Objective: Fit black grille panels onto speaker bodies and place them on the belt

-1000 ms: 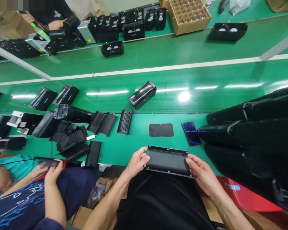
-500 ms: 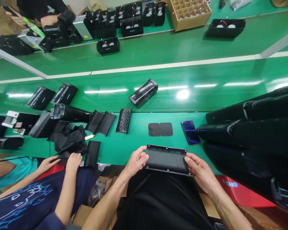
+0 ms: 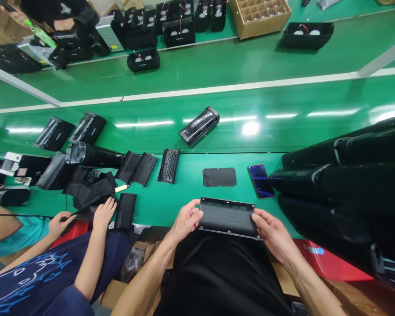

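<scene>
Green desk (image 3: 187,191), over its near edge: left fingers (image 3: 196,216) and right fingers (image 3: 260,220) pinch opposite ends of a black panel (image 3: 228,218), probably under inspection. Turning it would call for both grips moving together; a dark sheet (image 3: 219,177) lies beyond.

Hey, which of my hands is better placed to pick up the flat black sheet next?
Probably your left hand, gripping the left end of the black panel: it looks nearer the flat black sheet than your right hand, which holds the panel's other end.
</scene>
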A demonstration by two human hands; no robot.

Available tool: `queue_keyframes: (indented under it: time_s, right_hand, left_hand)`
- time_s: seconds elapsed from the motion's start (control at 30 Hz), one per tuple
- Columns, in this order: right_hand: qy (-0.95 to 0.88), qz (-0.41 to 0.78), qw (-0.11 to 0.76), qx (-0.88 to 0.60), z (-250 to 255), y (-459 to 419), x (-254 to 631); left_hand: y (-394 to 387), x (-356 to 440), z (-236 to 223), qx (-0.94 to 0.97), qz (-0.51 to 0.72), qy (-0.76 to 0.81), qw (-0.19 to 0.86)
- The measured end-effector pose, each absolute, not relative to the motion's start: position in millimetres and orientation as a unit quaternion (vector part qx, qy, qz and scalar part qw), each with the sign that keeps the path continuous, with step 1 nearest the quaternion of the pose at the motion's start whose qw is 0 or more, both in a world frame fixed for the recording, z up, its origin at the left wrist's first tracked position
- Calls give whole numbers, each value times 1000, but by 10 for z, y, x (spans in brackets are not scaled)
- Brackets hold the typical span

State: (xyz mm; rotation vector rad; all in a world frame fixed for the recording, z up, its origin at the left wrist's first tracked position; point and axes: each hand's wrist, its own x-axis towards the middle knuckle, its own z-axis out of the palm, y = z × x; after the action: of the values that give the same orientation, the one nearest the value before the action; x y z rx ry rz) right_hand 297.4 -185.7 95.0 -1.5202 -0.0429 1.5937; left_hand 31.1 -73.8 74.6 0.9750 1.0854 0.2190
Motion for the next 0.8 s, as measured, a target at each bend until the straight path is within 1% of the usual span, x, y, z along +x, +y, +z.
queue_keyframes:
  time_s: [0.43, 0.8]
  right_hand:
    - [-15, 640, 455, -618, 947, -1837, 2954]
    - [-31, 637, 439, -632, 908, -1872, 2961]
  left_hand:
    - [-732, 329, 755, 452, 102, 505, 728]
    - [-732, 321, 726, 460, 107, 501, 725]
